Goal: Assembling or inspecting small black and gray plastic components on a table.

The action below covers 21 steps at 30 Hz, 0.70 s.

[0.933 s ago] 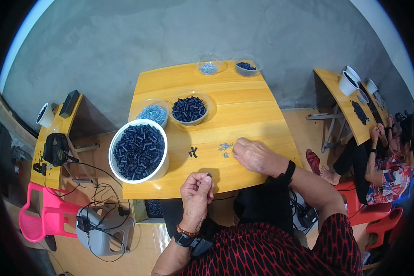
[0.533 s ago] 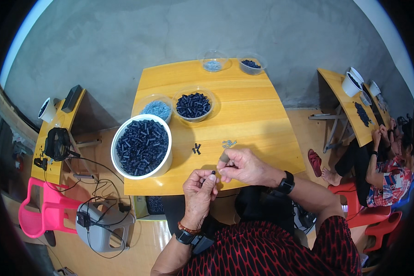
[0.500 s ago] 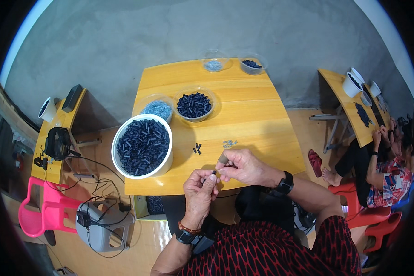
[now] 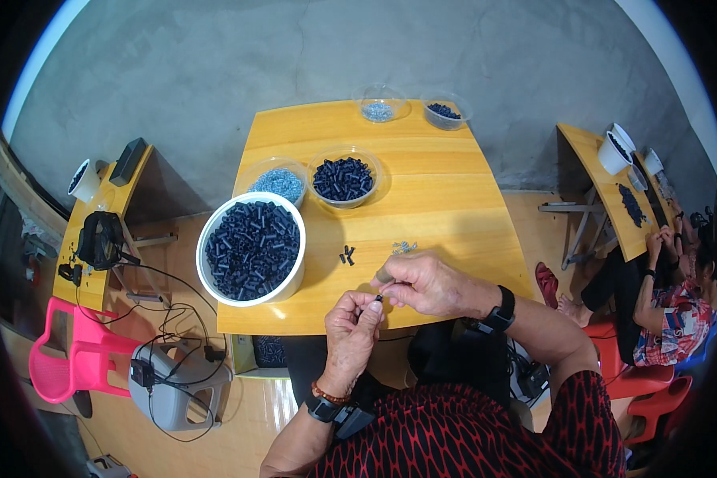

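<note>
At the table's near edge, my left hand [image 4: 354, 328] is closed, thumb and finger pinching a small black plastic tube [image 4: 379, 298] by its lower part. My right hand [image 4: 424, 284] is pinched just above the tube; whatever lies between its fingertips is too small to make out. A covering wraps one finger of that hand. Beyond my hands lie a few loose black tubes [image 4: 347, 255] and a small pile of silvery metal pieces [image 4: 404, 248]. To the left stands a white bucket [image 4: 297, 275] full of black tubes.
Behind the bucket are clear bowls of silvery pieces [image 4: 279, 183] and black tubes [image 4: 342, 177]. Two more clear bowls stand at the wooden table's [image 4: 422, 187] far edge. A pink chair [image 4: 84, 350] and grey stool [image 4: 175, 386] with cables are at left; another person [image 4: 669, 319] sits at right.
My right hand's fingertips have lifted slightly off the tube's top. My left hand still pinches the tube. The whole view has shifted a little.
</note>
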Each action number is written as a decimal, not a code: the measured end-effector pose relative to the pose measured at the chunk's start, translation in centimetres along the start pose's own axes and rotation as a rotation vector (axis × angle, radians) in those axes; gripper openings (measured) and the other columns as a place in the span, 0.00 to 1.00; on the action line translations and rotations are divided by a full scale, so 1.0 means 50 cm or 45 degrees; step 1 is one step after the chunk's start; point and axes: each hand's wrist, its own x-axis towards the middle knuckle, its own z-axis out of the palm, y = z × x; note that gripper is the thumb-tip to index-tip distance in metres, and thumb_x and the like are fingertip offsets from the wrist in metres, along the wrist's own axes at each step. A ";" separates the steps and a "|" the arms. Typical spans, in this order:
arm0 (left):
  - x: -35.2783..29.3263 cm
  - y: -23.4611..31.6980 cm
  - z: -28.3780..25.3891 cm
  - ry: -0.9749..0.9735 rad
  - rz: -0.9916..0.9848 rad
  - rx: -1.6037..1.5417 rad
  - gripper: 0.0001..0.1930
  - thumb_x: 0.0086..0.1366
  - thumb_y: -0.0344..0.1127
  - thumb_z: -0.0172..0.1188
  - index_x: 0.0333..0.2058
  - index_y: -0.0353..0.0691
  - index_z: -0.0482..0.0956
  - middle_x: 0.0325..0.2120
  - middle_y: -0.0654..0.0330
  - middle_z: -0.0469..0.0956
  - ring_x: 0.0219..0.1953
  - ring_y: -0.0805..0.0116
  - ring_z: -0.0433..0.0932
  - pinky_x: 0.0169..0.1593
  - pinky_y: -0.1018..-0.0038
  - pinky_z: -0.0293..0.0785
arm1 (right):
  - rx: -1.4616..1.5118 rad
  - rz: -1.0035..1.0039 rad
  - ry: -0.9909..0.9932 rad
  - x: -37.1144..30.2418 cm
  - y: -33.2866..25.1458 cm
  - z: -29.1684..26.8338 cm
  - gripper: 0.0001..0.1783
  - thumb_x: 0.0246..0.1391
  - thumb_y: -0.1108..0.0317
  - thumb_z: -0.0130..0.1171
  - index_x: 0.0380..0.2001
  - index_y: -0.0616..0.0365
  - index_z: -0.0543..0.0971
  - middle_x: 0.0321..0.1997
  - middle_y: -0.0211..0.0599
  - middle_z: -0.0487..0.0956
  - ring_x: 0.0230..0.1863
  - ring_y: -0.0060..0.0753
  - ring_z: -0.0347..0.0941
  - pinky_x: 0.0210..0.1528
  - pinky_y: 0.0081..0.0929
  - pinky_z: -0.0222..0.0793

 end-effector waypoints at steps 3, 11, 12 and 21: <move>0.000 0.000 0.001 0.006 -0.005 0.012 0.03 0.69 0.30 0.59 0.37 0.40 0.74 0.22 0.69 0.73 0.19 0.85 0.66 0.21 0.86 0.62 | -0.167 -0.176 0.021 0.004 0.008 -0.001 0.05 0.56 0.76 0.61 0.35 0.65 0.77 0.28 0.43 0.78 0.29 0.40 0.79 0.32 0.33 0.73; -0.001 0.002 0.003 -0.007 0.048 0.045 0.03 0.69 0.30 0.59 0.36 0.40 0.74 0.22 0.70 0.71 0.19 0.85 0.64 0.21 0.86 0.61 | -0.157 -0.096 -0.059 0.009 -0.006 -0.009 0.05 0.53 0.75 0.60 0.33 0.63 0.76 0.29 0.47 0.77 0.33 0.52 0.76 0.35 0.41 0.71; -0.001 0.001 0.003 -0.011 0.066 0.074 0.03 0.69 0.30 0.59 0.36 0.40 0.74 0.22 0.70 0.71 0.19 0.85 0.64 0.20 0.86 0.61 | -0.148 -0.068 -0.104 0.011 -0.008 -0.012 0.04 0.53 0.75 0.59 0.32 0.63 0.76 0.30 0.50 0.77 0.35 0.58 0.75 0.36 0.45 0.71; -0.001 -0.014 -0.004 -0.008 0.141 0.191 0.06 0.71 0.34 0.56 0.36 0.40 0.71 0.21 0.72 0.68 0.18 0.86 0.62 0.20 0.86 0.59 | -0.357 -0.311 -0.189 0.026 -0.020 -0.015 0.04 0.53 0.76 0.59 0.31 0.66 0.75 0.26 0.48 0.78 0.30 0.50 0.78 0.32 0.38 0.72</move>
